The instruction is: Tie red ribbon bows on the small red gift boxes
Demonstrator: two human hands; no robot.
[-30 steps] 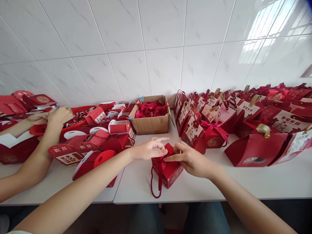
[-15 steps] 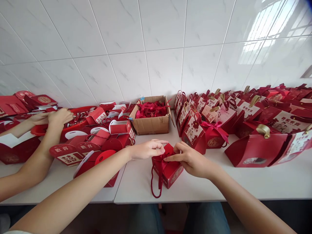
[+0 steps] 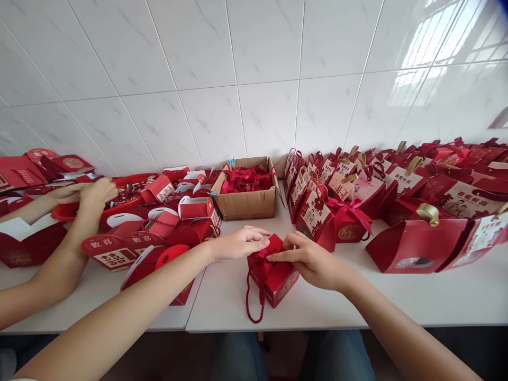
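Note:
A small red gift box [image 3: 283,288] stands on the white table in front of me, with a dark red ribbon [image 3: 262,264] around its top and a twisted cord handle [image 3: 249,304] hanging over its near side. At the box's upper left edge is my left hand [image 3: 240,243], thumb and fingers closed together on the ribbon. My right hand [image 3: 311,259] sits at the right side, its index finger stretched onto the knot and the other fingers curled in on the ribbon. Fingers partly hide the ribbon's ends.
Behind the box stands a cardboard box [image 3: 248,205] of loose red ribbons. Many finished gift boxes [image 3: 416,246] crowd the right side. Open red boxes [image 3: 115,248] lie to the left, where another person's hands [image 3: 97,193] reach into a red tray [image 3: 65,211]. A tiled wall rises behind.
Almost nothing differs. Both hands remain at the ribbon on the gift box, with only a very slight shift of the fingers.

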